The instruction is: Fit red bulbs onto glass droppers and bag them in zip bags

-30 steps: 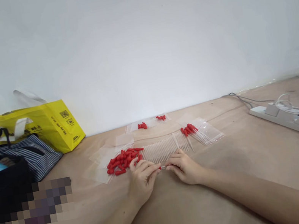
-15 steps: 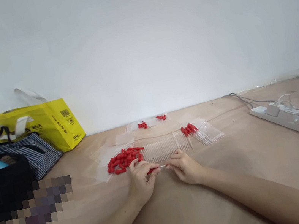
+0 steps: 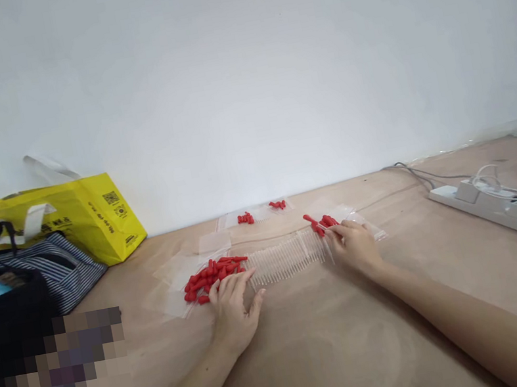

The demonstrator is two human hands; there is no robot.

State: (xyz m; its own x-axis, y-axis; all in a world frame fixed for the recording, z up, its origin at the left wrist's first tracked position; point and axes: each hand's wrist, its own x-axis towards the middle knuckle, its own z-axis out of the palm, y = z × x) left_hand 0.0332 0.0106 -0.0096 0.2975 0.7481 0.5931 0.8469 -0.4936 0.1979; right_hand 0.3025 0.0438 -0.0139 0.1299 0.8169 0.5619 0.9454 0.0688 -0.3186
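My left hand rests beside the larger pile of red pieces, its fingers apart and nothing between them. At the right, my right hand pinches a thin stick with a red end over a smaller group of red-ended sticks on a clear plastic bag. Between my hands lies a long row of clear thin sticks, side by side. Part of the left pile is hidden by my left fingers.
Small red clusters lie on plastic near the wall. A yellow bag, a striped bag and a black bag stand at left. A white power strip with cables is at right.
My hands have moved apart. My right hand has carried the red-ended stick to the group at the right; my left hand has let go and opened near the larger pile.
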